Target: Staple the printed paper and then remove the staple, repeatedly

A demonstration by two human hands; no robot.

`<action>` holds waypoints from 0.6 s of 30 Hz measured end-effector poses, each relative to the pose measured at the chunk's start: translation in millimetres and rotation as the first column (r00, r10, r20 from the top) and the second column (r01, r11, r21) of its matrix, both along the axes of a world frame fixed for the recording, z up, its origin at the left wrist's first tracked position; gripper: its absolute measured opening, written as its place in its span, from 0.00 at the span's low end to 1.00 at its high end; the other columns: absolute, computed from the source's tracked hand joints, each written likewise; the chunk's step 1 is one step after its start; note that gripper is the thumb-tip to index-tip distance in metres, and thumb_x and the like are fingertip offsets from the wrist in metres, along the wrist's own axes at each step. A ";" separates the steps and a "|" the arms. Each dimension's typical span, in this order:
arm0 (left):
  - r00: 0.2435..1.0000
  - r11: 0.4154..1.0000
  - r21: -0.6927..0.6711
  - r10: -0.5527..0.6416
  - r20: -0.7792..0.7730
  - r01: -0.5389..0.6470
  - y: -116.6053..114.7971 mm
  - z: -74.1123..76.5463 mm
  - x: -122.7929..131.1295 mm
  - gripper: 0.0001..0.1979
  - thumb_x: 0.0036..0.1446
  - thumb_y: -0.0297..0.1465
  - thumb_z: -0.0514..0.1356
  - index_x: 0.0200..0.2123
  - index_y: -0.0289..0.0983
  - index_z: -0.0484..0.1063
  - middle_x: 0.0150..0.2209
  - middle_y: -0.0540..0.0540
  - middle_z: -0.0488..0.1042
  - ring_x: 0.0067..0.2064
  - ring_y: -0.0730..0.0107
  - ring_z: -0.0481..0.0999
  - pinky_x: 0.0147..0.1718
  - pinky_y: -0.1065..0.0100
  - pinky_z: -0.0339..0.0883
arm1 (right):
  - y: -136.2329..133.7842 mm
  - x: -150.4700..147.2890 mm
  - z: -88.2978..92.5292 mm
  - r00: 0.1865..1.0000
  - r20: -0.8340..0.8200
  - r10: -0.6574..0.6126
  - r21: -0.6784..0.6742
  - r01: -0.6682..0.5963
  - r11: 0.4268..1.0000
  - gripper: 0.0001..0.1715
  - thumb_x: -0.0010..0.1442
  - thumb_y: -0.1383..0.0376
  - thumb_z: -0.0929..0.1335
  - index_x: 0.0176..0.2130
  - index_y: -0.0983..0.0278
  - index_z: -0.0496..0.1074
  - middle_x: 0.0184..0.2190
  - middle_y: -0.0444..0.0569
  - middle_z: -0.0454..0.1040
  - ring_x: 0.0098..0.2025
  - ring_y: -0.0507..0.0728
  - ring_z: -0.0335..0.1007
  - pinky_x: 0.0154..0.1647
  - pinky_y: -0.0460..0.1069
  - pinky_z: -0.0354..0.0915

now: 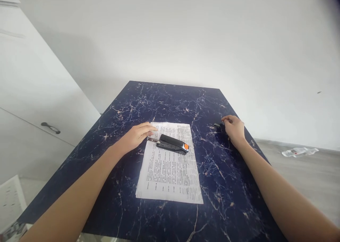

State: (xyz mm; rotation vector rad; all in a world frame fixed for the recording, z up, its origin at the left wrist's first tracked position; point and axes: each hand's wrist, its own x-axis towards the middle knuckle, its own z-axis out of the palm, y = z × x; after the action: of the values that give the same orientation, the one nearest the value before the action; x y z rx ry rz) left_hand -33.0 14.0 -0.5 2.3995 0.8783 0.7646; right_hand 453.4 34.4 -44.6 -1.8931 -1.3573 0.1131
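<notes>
A black stapler point(172, 143) with an orange patch lies across the printed sheets point(170, 185). Its metal track sticks out at the left end. My left hand point(140, 133) rests at the upper left edge of the paper, fingers stretched out, close to that metal end. Over on the right side of the table, my right hand point(234, 128) is closed in a pinch above the surface. Just left of its fingertips is a small, dark, shiny piece point(217, 125), too small to name. What the right fingers hold, if anything, is hidden.
The dark blue marble-patterned table point(170, 100) reaches back to a white wall. At left stands a white cabinet with a dark handle point(50, 127). A clear plastic wrapper point(299, 151) lies on the floor at right. A white perforated item point(12, 199) is at lower left.
</notes>
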 end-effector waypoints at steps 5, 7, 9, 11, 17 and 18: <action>0.993 0.997 0.020 -0.070 -0.090 0.072 1.5 -2.7 6.3 0.11 0.72 0.34 0.55 0.47 0.40 0.76 0.45 0.44 0.79 0.50 0.62 0.74 0.51 0.59 0.67 | 2.2 4.0 -3.2 0.999 0.033 0.017 0.033 -0.018 0.999 0.14 0.56 0.64 0.64 0.34 0.63 0.80 0.34 0.53 0.79 0.34 0.60 0.72 0.39 0.53 0.66; 0.987 0.996 0.002 -0.087 -0.136 0.088 0.3 0.0 11.3 0.10 0.72 0.35 0.55 0.44 0.39 0.75 0.43 0.44 0.78 0.49 0.61 0.73 0.50 0.59 0.66 | 3.5 5.5 -4.4 0.998 0.049 0.038 0.029 -0.040 0.999 0.15 0.56 0.63 0.64 0.34 0.62 0.80 0.36 0.53 0.79 0.36 0.61 0.73 0.42 0.54 0.66; 0.981 0.997 -0.013 -0.079 -0.177 0.078 -1.1 1.9 14.5 0.09 0.71 0.35 0.55 0.42 0.38 0.73 0.42 0.44 0.76 0.48 0.61 0.71 0.49 0.60 0.65 | 4.3 6.1 -4.8 0.997 0.057 0.047 0.025 -0.048 0.999 0.16 0.55 0.63 0.63 0.35 0.62 0.80 0.37 0.53 0.79 0.38 0.61 0.74 0.44 0.54 0.67; 0.976 0.997 -0.037 -0.072 -0.205 0.065 -2.3 2.3 15.3 0.10 0.72 0.36 0.54 0.42 0.38 0.72 0.42 0.45 0.75 0.49 0.61 0.70 0.50 0.61 0.64 | 4.1 5.7 -4.2 0.997 0.056 0.050 0.023 -0.052 0.998 0.16 0.55 0.63 0.63 0.34 0.62 0.80 0.37 0.53 0.79 0.40 0.61 0.74 0.45 0.54 0.67; 0.961 0.988 -0.150 -0.063 -0.269 0.023 -4.0 2.5 13.7 0.14 0.72 0.40 0.52 0.44 0.38 0.72 0.45 0.45 0.73 0.52 0.61 0.69 0.52 0.62 0.62 | -1.0 1.1 0.3 0.999 0.009 0.051 -0.025 -0.050 0.998 0.16 0.56 0.63 0.64 0.36 0.63 0.80 0.37 0.52 0.80 0.28 0.56 0.70 0.32 0.51 0.66; 0.960 0.986 -0.165 -0.058 -0.273 0.013 -4.0 3.0 13.6 0.14 0.72 0.41 0.52 0.44 0.39 0.72 0.46 0.45 0.73 0.52 0.61 0.70 0.52 0.62 0.62 | -1.6 0.4 0.9 0.999 0.002 0.051 -0.029 -0.051 0.998 0.16 0.57 0.62 0.64 0.37 0.63 0.80 0.37 0.51 0.80 0.27 0.56 0.69 0.31 0.51 0.66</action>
State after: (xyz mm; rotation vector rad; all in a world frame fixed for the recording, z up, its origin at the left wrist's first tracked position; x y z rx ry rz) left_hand -19.3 10.1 2.5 2.4031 0.9613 0.3319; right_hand 453.8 32.8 -43.7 -1.8835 -1.4129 0.1565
